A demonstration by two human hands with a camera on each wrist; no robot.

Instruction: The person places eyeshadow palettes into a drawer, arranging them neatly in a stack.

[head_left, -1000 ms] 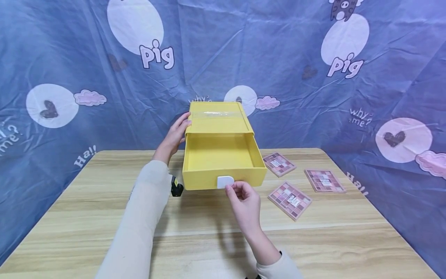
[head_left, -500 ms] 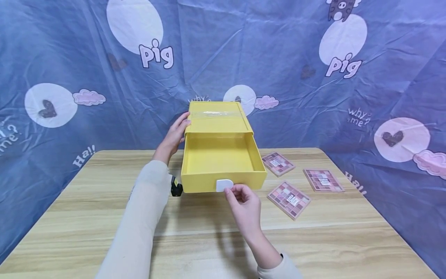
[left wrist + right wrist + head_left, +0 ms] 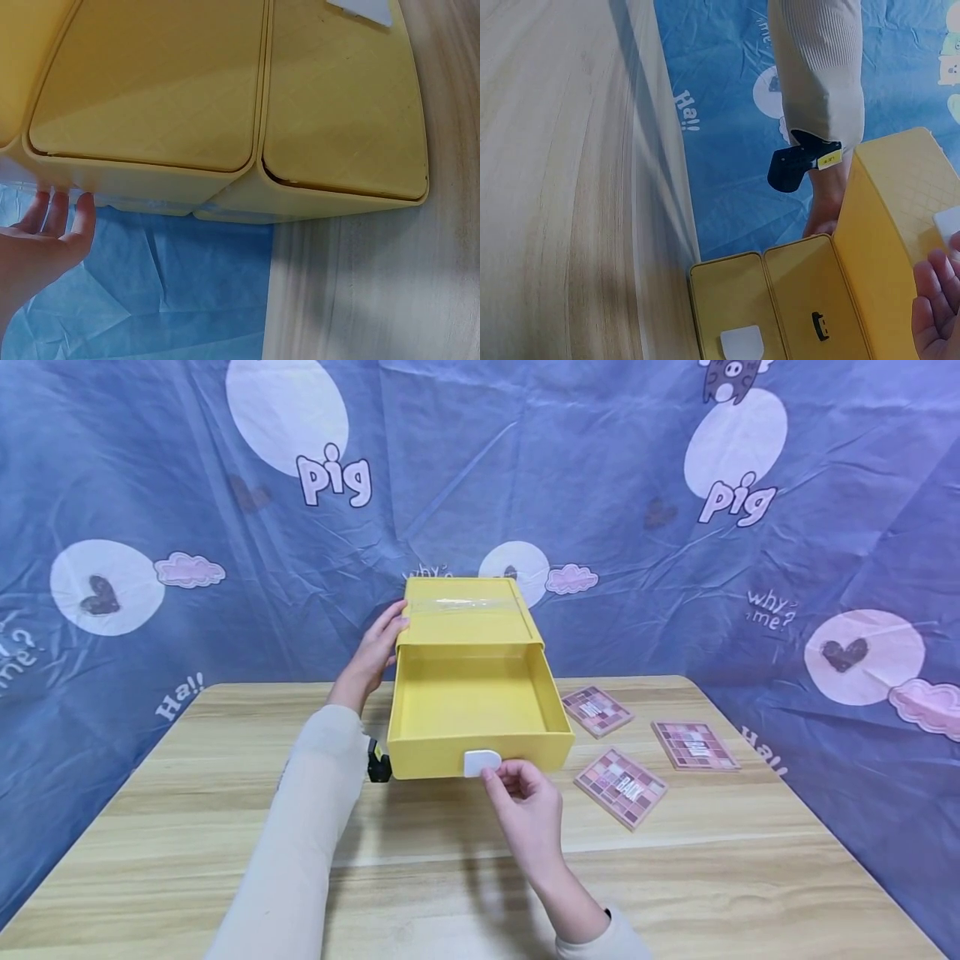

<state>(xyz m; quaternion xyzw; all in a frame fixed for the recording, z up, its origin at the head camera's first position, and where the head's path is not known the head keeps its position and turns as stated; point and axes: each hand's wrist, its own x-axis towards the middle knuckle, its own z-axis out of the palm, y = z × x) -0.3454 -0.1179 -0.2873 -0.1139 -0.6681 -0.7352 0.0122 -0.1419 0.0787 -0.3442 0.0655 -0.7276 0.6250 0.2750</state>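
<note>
A yellow stacked drawer cabinet [image 3: 472, 628] stands on the table, with clear tape across its top. Its top drawer [image 3: 427, 758] is pulled out and shows a bare yellow inside. My right hand [image 3: 531, 810] pinches the white handle [image 3: 477, 763] on that drawer's front between thumb and curled fingers. At the cabinet's left side, my left hand [image 3: 375, 653] rests against the upper wall with extended fingers. In the left wrist view, the fingertips [image 3: 84, 206] touch the yellow side. Two lower drawers are closed in the right wrist view; the bottom one has a white handle [image 3: 742, 343].
Three pink eyeshadow palettes [image 3: 621, 787] lie on the wooden table [image 3: 225, 793] right of the cabinet. A blue patterned cloth [image 3: 450, 468] hangs behind. The left wrist carries a black camera [image 3: 378, 763]. A black fitting [image 3: 820, 326] shows on the middle drawer.
The top drawer has slid slightly farther out toward me, with my right hand still on its handle. My left hand stays at the cabinet's side.
</note>
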